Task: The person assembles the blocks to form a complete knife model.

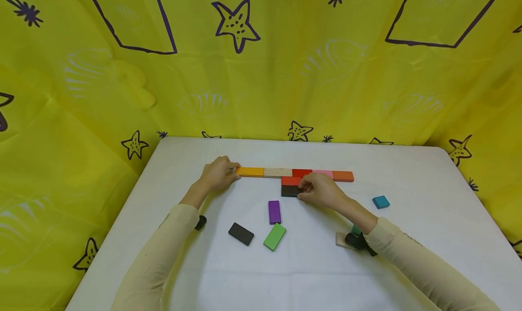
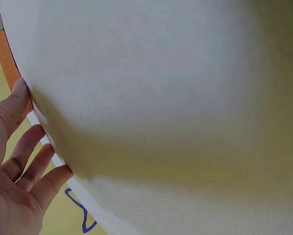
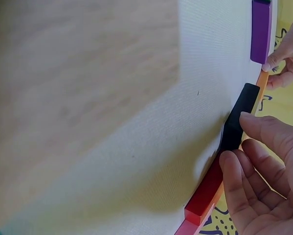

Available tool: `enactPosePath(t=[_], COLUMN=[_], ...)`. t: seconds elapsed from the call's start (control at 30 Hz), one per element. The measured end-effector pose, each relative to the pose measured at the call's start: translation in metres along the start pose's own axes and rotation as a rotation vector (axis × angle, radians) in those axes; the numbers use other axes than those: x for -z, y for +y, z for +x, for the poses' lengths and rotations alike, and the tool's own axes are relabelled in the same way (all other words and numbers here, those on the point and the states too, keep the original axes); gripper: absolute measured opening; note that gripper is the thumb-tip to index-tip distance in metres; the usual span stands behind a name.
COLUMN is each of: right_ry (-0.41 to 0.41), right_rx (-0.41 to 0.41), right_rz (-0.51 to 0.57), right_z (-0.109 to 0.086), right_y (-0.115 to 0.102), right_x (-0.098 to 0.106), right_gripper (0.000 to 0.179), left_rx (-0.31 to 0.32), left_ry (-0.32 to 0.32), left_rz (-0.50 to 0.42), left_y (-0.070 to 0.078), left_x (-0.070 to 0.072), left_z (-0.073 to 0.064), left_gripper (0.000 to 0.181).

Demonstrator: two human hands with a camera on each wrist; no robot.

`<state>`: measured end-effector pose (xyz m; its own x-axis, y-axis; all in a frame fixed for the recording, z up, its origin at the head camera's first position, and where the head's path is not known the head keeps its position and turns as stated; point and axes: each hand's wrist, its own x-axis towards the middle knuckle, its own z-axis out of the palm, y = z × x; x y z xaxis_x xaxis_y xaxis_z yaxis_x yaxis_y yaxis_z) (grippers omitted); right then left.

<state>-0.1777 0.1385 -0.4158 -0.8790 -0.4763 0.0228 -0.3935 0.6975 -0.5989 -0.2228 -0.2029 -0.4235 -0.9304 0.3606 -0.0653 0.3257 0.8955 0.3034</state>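
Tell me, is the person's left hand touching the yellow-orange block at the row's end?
Touching: in the left wrist view, the left hand has its thumb against the side of the yellow-orange block.

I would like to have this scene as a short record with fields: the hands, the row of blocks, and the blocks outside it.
left hand: pinches the left end of the yellow-orange block
right hand: holds the front black block
row, left to right: yellow-orange block, pale block, red block, pink block, orange block
beside front black block: second red block
outside the row: purple block, green block, loose black block, blue block
partly hidden: second pale block
surface: white table
backdrop: yellow cloth
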Motion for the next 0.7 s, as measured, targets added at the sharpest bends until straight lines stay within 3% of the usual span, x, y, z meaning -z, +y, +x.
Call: enactPosePath(t=[0.27, 0.43, 0.7], right_ry=[0.009, 0.011, -0.131], right_rx=[0.008, 0.066, 0.180], right_rz=[0.007, 0.055, 0.155], right_z=[-0.006, -0.012, -0.021], right_y=[-0.001, -0.006, -0.024], right_x=[0.002, 0.002, -0.003], right_gripper=[0.015, 0.015, 0.021], left_rx=[0.014, 0.010, 0.007], left_ry=[-0.008, -0.005, -0.003], left_rz=[-0.006, -0.004, -0.002], left_y=[0.002, 0.002, -0.001], left_x=[0.000, 0.000, -0.002], left_z=[0.002, 0.002, 0.003], left_gripper=[0.037, 0.036, 0.036])
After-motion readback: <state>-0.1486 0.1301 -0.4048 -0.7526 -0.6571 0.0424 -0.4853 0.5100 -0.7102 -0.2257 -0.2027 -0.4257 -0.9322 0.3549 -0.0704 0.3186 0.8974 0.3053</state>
